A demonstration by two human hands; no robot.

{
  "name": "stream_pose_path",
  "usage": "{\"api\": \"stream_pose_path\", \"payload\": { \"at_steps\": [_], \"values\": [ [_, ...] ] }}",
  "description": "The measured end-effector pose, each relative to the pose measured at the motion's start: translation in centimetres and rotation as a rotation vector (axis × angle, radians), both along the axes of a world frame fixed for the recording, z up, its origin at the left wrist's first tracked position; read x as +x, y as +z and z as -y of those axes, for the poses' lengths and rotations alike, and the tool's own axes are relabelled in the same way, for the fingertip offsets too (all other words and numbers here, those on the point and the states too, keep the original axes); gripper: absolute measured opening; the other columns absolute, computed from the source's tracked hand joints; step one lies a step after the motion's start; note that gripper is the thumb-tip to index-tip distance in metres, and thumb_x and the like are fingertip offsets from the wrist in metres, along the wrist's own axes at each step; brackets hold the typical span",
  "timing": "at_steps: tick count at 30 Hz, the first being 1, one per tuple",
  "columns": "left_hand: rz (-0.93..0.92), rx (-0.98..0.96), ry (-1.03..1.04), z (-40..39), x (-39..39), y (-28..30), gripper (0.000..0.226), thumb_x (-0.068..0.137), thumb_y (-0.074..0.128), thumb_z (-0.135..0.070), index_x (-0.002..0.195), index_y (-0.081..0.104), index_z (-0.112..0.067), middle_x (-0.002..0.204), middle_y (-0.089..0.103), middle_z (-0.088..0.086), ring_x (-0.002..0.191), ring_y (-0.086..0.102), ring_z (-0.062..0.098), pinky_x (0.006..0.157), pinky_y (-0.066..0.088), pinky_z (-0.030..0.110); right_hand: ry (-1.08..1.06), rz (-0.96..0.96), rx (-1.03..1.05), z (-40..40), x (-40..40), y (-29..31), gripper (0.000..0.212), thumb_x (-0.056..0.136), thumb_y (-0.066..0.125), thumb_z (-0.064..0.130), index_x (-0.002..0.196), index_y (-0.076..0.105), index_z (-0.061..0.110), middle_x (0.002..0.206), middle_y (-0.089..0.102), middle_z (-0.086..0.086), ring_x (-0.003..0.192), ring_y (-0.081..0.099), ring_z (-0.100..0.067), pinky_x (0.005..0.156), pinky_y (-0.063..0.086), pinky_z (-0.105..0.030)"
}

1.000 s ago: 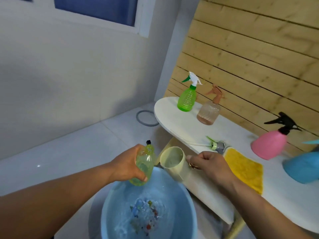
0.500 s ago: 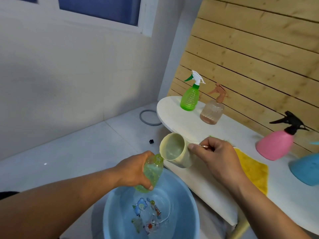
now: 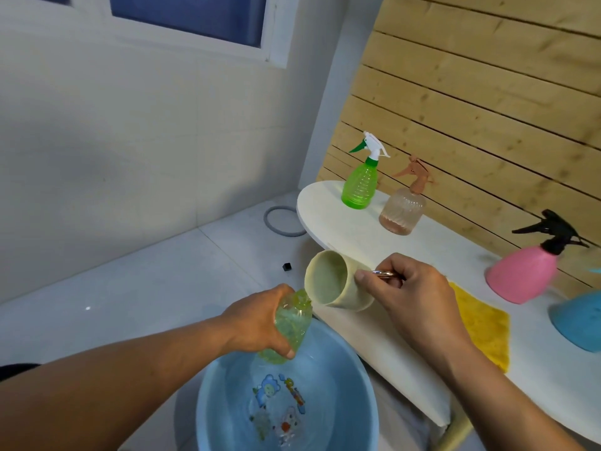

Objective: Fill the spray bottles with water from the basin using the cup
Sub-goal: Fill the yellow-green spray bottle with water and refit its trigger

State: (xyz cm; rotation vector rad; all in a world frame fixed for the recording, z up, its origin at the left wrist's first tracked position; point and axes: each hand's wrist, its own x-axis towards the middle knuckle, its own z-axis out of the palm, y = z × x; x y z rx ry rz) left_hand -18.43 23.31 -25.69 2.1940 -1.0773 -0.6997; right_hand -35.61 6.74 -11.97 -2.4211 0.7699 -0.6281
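A: Head view, what has changed in the last second?

B: The cup (image 3: 335,281) has gone from nearly upright to tipped hard over, its mouth now facing 8 o'clock and its lip touching the open neck of the yellow-green bottle (image 3: 291,327). The bottle has also come up and leaned toward it. I'd judge the pour is on, though no stream is plain to see.

A: And the hands?

B: The left hand (image 3: 257,323) is wrapped round the bottle body, holding it over the 12 o'clock rim of the basin (image 3: 364,385). The right hand (image 3: 413,301) is clamped on the cup's handle at the cup's 3 o'clock side.

A: What else is about?

B: On the table (image 3: 328,206), the green spray bottle (image 3: 359,187) and the amber one (image 3: 403,209) stand at the far end, toward 1 o'clock. The pink bottle (image 3: 520,275) and a blue one (image 3: 575,320) sit at 3 o'clock, with a yellow cloth (image 3: 481,327) beside them. On the floor lie a grey ring (image 3: 276,222) and a small black cap (image 3: 286,266).

A: Anything in the way?

B: Nothing blocks the pour; a narrow neck just risks spill, and the basin sits underneath to catch it
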Motion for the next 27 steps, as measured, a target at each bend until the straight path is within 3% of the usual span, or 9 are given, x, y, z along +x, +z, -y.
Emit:
{"api": "stream_pose_path", "payload": {
  "at_steps": [27],
  "values": [
    [0.02,-0.006,-0.008,0.2,0.4,0.2,0.091,0.058,0.096,-0.048,0.132,0.045,-0.042,0.118,0.062,-0.018,0.109,0.062,0.012,0.095,0.055,0.04,0.015,0.016,-0.146,-1.3,0.3,0.8,0.032,0.086,0.074,0.042,0.069,0.059,0.02,0.064,0.054,0.003,0.064,0.052,-0.012,0.06,0.038,-0.035]
  ]
}}
